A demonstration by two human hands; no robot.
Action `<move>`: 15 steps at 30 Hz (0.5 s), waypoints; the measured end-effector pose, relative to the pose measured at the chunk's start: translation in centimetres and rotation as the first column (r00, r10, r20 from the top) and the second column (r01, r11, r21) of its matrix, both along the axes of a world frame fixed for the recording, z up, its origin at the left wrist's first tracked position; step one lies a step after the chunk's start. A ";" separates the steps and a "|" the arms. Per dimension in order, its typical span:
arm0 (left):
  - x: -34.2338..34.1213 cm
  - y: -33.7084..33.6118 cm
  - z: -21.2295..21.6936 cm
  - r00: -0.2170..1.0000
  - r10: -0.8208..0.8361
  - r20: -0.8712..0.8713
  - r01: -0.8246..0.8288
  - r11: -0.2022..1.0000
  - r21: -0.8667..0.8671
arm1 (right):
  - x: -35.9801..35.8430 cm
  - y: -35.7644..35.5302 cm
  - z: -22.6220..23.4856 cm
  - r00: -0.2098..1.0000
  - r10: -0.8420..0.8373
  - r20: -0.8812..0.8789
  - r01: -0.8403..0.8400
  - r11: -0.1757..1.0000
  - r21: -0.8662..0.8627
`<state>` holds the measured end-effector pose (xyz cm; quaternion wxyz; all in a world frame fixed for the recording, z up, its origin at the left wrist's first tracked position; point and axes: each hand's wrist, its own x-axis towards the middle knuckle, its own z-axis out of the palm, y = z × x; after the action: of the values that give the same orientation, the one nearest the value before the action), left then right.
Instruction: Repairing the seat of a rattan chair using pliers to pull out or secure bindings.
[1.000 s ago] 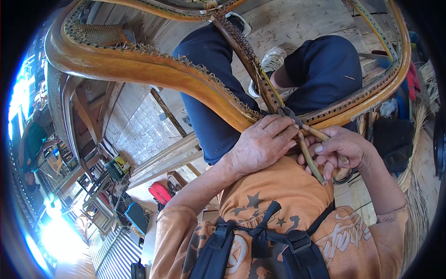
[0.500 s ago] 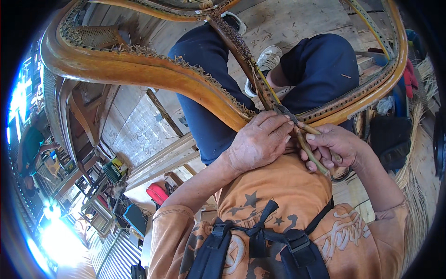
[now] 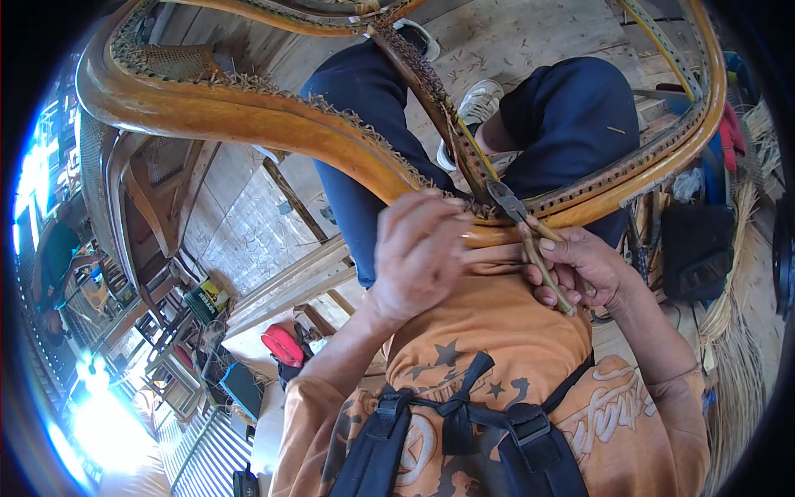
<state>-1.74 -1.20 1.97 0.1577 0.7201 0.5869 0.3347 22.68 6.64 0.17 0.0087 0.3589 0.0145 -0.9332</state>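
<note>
Pale floorboards point(image 3: 546, 33) lie beneath a curved wooden frame point(image 3: 248, 123), which spans the upper half of the view and reaches down over the dark trousers point(image 3: 571, 116) to the person's waist. An orange shirt point(image 3: 497, 331) fills the lower middle. A slim rail point(image 3: 454, 132) crosses the frame to its near edge. The left hand point(image 3: 421, 253), blurred, is at that edge, apart from the pliers point(image 3: 518, 210); I cannot tell whether it grasps anything. The right hand point(image 3: 584, 265) is wrapped round the pliers, whose head lies over the corner where rail and near edge meet. Frayed strands point(image 3: 356, 124) bristle along the frame's left side; small dark holes point(image 3: 580, 193) line its right.
</note>
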 end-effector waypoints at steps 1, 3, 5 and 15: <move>-0.6 -0.5 0.3 0.994 0.098 -0.046 -0.097 0.995 0.019 | 0.2 -0.2 -0.3 1.000 -0.016 -0.027 0.015 0.999 -0.032; -1.9 -1.3 0.8 0.970 0.233 -0.065 -0.233 0.972 0.005 | 0.6 -0.5 -1.0 0.998 -0.029 -0.050 0.026 0.998 -0.063; -2.3 -1.8 0.4 0.923 0.374 -0.093 -0.376 0.927 -0.005 | 0.6 -0.7 -1.7 0.993 -0.031 -0.114 0.022 0.997 -0.078; -0.1 -2.1 -4.6 -0.092 0.468 0.879 -0.321 0.822 -0.471 | 0.6 -2.4 -2.7 0.973 -0.132 -0.189 0.098 0.979 -0.179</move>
<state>-1.82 -3.32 -2.64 0.4446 0.0760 0.5170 0.7275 23.28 4.27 -2.54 -0.0166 0.2616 -0.0844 -0.9613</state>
